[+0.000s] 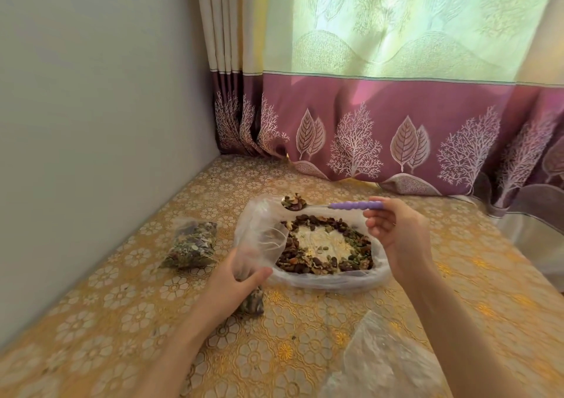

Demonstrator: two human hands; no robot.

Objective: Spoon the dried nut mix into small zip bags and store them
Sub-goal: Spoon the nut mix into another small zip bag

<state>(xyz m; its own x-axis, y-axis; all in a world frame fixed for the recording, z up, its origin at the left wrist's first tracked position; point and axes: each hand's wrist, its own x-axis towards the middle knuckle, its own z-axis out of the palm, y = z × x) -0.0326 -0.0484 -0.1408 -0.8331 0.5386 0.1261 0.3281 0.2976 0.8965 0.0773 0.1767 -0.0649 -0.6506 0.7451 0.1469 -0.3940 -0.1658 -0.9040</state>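
Observation:
A large clear plastic bag (360, 284) lies spread open on the table, with dried nut mix (351, 239) ringed around a bare middle. My right hand (396, 233) pinches the purple handle of a spoon (355, 205). Its bowl, heaped with nuts (293, 202), hovers over the far left edge of the mix. My left hand (236, 284) grips a small clear zip bag (262, 239), held upright with its mouth open beside the spoon. Some nuts sit in the bag's bottom (252, 303) below my hand. A filled zip bag (191, 245) lies to the left.
The table carries a yellow floral cloth (128, 315). A grey wall (91, 123) runs along the left, and a purple and green curtain (396, 138) hangs at the back, draping onto the table. Empty clear bags (381, 364) lie at the near right.

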